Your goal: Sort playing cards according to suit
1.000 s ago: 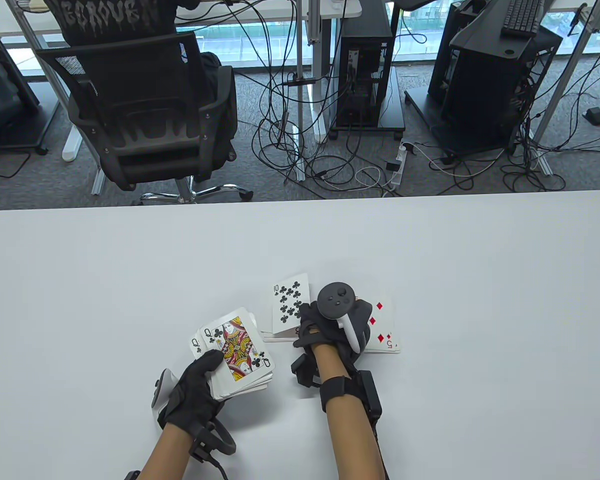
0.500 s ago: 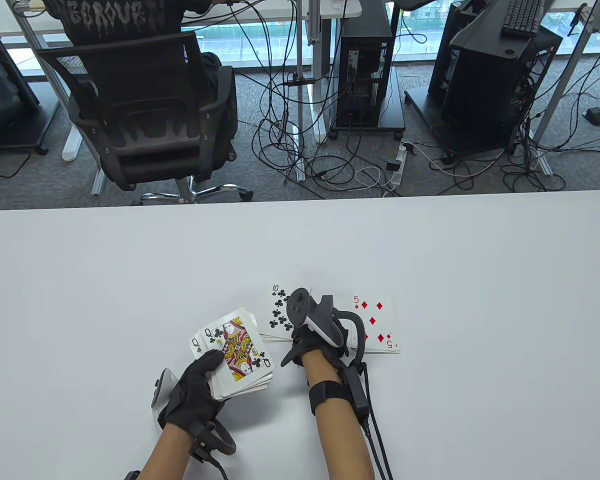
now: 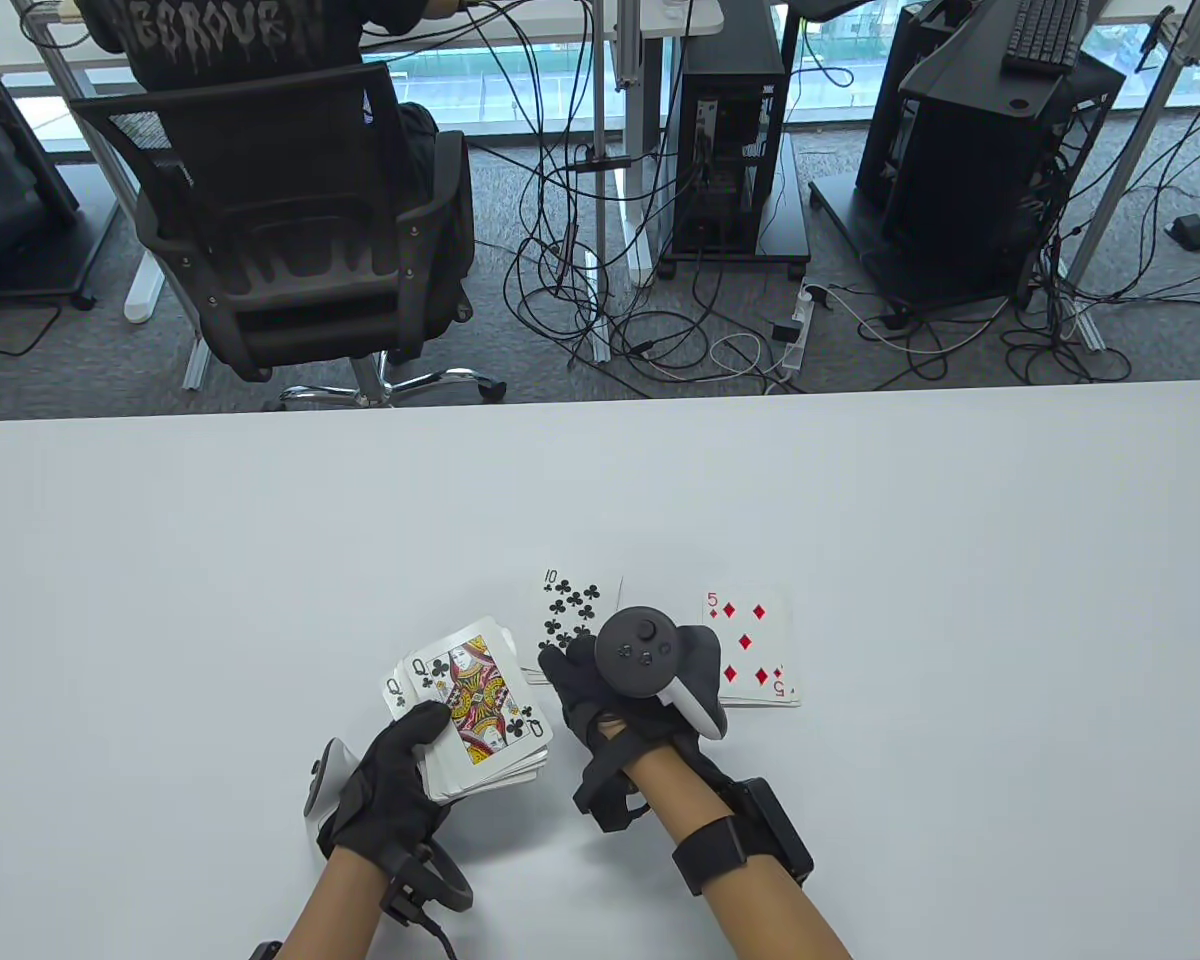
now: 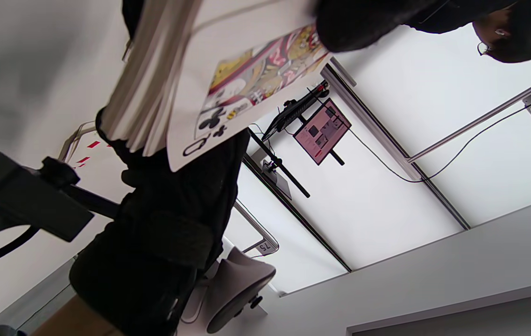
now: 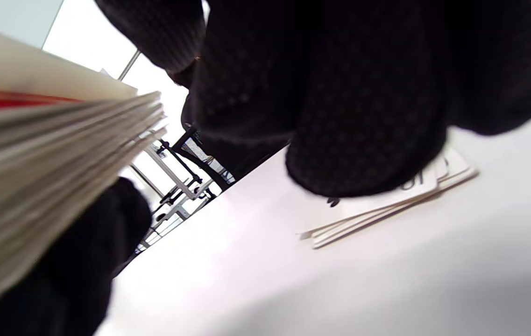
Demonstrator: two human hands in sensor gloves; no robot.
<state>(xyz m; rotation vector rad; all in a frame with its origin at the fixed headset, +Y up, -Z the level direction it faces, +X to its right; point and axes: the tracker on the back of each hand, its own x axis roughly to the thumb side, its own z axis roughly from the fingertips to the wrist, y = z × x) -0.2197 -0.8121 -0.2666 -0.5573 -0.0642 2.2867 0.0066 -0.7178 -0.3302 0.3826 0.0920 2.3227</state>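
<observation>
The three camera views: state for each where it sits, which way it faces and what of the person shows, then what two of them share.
Table view: above, looking down at the table; both forearms, left hand gripping the deck, right hand over the clubs pile.
Left wrist view: beneath the left hand, facing up to the ceiling; thumb and right hand show.
Right wrist view: low by the table, facing outward; gloved fingers fill the top.
Shared: all three show the deck; the queen of clubs shows in two.

Queen-topped deck (image 3: 480, 715) beside face-up club 10 pile (image 3: 570, 610) and diamond 5 pile (image 3: 755, 650).
</observation>
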